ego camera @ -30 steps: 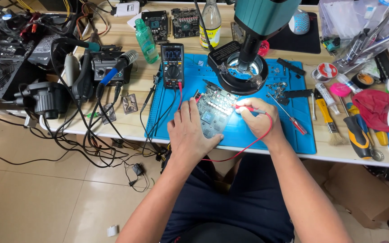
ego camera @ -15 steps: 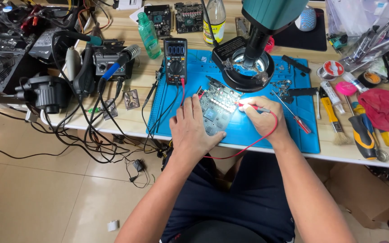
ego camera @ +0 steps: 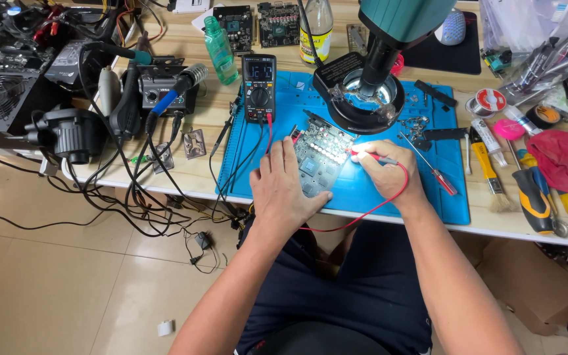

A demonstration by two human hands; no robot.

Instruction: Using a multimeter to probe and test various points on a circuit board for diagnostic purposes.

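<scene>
A green-grey circuit board (ego camera: 321, 155) lies on a blue work mat (ego camera: 389, 190) below the microscope's lit ring. My left hand (ego camera: 283, 187) rests on the board's left side and holds it down; a probe tip may be under its fingers, I cannot tell. My right hand (ego camera: 386, 171) grips a red test probe (ego camera: 371, 156) with its tip touching the board's right edge. A red lead (ego camera: 363, 212) loops from the probe toward the table's front edge. A black multimeter (ego camera: 259, 88) with a lit display stands at the mat's back left.
A teal microscope (ego camera: 389, 39) with a ring light overhangs the mat. Screwdrivers, brush, tape and a red cloth (ego camera: 565, 156) crowd the right side. A soldering station (ego camera: 159, 92), fan, power supply and tangled cables fill the left. Bottles and more boards stand at the back.
The hands and board keep the same pose. The view has shifted slightly; the probe tip stays on the board's right edge.
</scene>
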